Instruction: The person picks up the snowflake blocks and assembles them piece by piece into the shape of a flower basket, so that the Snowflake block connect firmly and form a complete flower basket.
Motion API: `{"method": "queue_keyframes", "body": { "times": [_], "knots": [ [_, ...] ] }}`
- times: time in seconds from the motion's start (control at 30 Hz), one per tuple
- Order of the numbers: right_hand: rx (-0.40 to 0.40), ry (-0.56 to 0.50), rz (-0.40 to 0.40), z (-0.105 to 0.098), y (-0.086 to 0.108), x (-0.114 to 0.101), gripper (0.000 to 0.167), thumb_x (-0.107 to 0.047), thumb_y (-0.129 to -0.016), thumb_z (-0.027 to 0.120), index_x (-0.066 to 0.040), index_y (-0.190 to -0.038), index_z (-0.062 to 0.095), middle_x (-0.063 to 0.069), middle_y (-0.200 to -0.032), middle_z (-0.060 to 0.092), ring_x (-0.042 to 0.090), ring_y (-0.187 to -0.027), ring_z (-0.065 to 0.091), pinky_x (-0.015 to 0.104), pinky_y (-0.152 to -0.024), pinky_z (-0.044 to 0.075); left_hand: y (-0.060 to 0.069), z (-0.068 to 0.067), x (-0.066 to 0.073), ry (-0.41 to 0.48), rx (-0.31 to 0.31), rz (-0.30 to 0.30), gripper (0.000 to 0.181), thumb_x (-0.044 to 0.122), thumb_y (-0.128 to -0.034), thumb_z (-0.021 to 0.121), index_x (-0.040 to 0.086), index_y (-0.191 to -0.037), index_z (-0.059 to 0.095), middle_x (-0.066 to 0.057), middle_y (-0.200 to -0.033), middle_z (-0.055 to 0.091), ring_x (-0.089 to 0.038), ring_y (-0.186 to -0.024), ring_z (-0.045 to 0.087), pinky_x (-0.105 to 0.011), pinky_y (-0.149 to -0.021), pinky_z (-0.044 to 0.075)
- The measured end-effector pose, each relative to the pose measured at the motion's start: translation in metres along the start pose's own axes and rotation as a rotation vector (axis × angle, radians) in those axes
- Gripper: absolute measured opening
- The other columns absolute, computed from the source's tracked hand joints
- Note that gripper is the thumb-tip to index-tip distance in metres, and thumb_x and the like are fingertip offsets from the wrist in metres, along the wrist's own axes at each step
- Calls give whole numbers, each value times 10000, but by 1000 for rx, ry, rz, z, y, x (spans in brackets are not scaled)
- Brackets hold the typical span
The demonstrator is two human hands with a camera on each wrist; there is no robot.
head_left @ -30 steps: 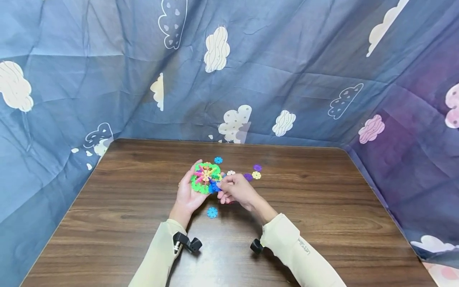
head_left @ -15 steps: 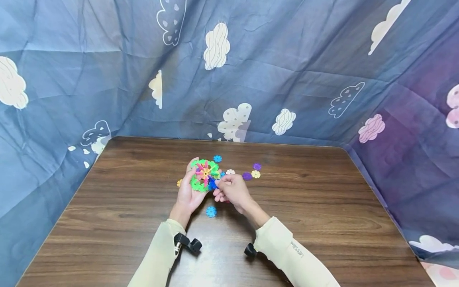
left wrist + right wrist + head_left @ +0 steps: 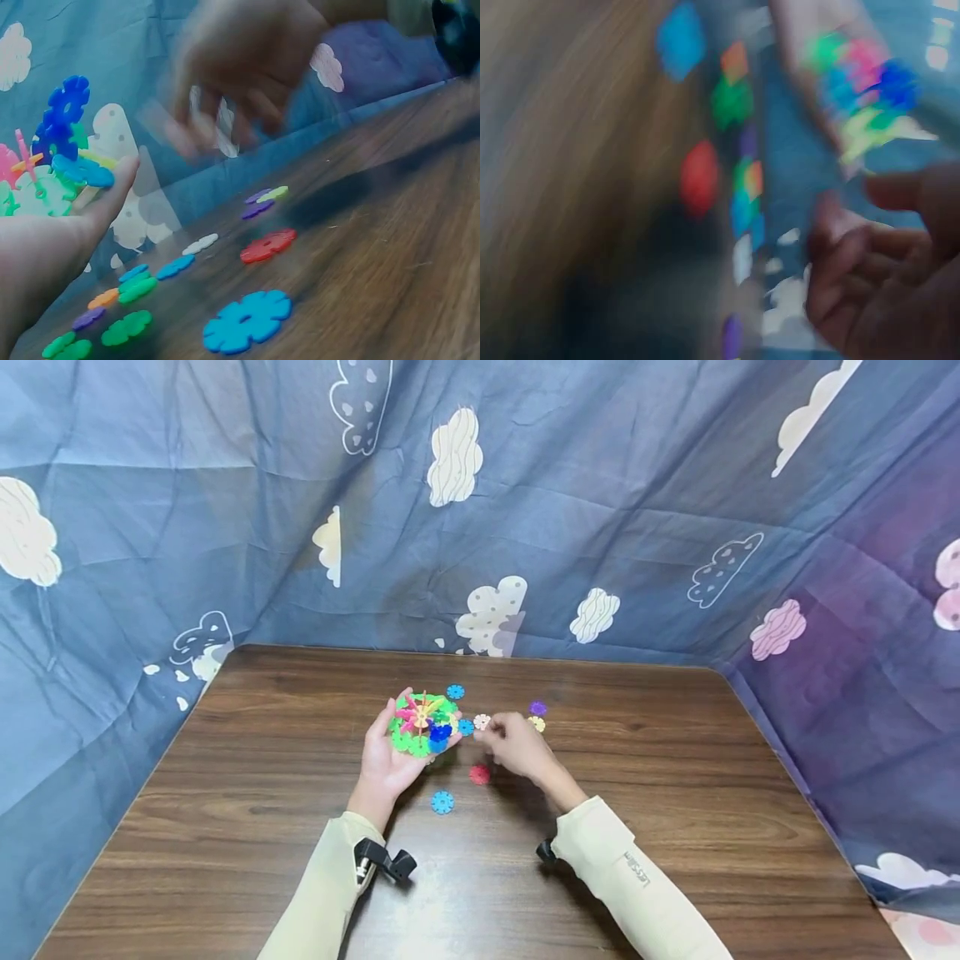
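Note:
My left hand (image 3: 386,758) holds an assembly of interlocking snowflake discs (image 3: 422,725) above the table, palm up, with fingers beneath it. The assembly has a green ring and pink and yellow discs standing in its middle. Dark blue discs (image 3: 66,112) stand at its right side, above a light blue disc (image 3: 82,171). My right hand (image 3: 516,745) is apart from the assembly, to its right, with loosely bent fingers. Nothing shows between its thumb and fingers in the right wrist view, though that view is blurred.
Loose discs lie on the wooden table (image 3: 675,793): a red one (image 3: 479,774), a blue one (image 3: 442,802), a white one (image 3: 482,722), a purple one (image 3: 537,707) and a yellow one (image 3: 536,724). Several green discs (image 3: 126,328) lie beneath the left hand. A cloud-patterned cloth (image 3: 600,527) hangs behind.
My right hand has let go of the dark blue disc at the assembly and moved off to the right. The left hand has tilted the assembly and shifted slightly left. The red disc is now uncovered.

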State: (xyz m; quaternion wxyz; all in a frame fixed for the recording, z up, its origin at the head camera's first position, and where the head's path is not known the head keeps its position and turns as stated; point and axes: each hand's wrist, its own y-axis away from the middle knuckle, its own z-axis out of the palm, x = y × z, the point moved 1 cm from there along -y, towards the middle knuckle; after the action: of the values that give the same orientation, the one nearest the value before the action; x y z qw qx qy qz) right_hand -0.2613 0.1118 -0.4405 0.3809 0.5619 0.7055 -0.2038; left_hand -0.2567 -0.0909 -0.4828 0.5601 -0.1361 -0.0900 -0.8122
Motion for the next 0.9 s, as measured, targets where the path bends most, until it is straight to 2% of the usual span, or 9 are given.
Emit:
{"method": "queue_keyframes", "body": {
  "times": [0.07,0.17,0.23,0.37,0.47,0.57,0.67,0.77,0.9],
  "knots": [
    [-3,268,-52,4,1,12,228,-255,-894,754,-49,-906,658,35,-768,634,153,-696,577,332,-639,511,1,-1,1,1,0,-27,317,396,-1065,341,331,-1374,364,-94,-1596,262,-463,-1525,117,-666,-1193,65],
    [-48,447,-123,16,3,20,259,-243,-824,826,-86,-908,638,29,-836,607,197,-828,541,385,-720,486,3,-2,2,-21,4,-69,362,357,-1069,324,324,-1429,335,-77,-1640,192,-446,-1530,118,-668,-1191,70],
    [-52,472,-163,21,4,20,251,-210,-811,838,-91,-876,626,16,-813,589,200,-831,524,386,-724,472,5,-3,2,-24,1,-93,427,345,-1069,321,318,-1492,269,-71,-1666,140,-433,-1536,105,-659,-1198,65],
    [-59,458,-152,26,4,17,254,-156,-821,825,-107,-795,576,-18,-727,545,170,-746,493,330,-668,436,7,-5,5,-41,-24,-127,538,347,-1073,305,296,-1580,133,-62,-1687,87,-411,-1543,83,-655,-1199,62],
    [-53,428,-125,26,6,18,261,-148,-821,823,-102,-809,566,-18,-731,547,155,-710,490,302,-627,428,9,-7,7,-71,-61,-148,517,365,-1078,283,300,-1576,161,-71,-1670,140,-415,-1522,185,-661,-1180,208],
    [-31,378,-128,24,7,21,237,-149,-843,799,-99,-768,579,-26,-714,593,134,-664,506,282,-593,439,9,-9,9,-81,-113,-163,435,363,-1080,266,305,-1509,310,-81,-1606,305,-448,-1421,393,-643,-1086,393],
    [-33,265,-135,13,8,21,230,-147,-914,719,-102,-735,581,-16,-701,613,109,-634,509,254,-579,436,8,-10,9,-61,-176,-171,399,346,-1078,244,295,-1430,424,-79,-1516,442,-444,-1317,514,-635,-1027,447],
    [-81,-12,-125,-3,9,13,182,-118,-989,602,-46,-822,592,21,-690,614,103,-583,537,225,-529,438,6,-10,9,-54,-224,-179,395,334,-1081,231,296,-1415,439,-93,-1519,446,-444,-1323,508,-648,-1033,434],
    [-204,-371,-99,-20,10,-6,151,-72,-1027,514,56,-1036,594,30,-665,587,97,-534,520,202,-480,430,6,-9,8,-80,-209,-166,371,318,-1088,251,314,-1431,393,-74,-1495,472,-383,-1317,536,-650,-1006,458]
  ]
}}
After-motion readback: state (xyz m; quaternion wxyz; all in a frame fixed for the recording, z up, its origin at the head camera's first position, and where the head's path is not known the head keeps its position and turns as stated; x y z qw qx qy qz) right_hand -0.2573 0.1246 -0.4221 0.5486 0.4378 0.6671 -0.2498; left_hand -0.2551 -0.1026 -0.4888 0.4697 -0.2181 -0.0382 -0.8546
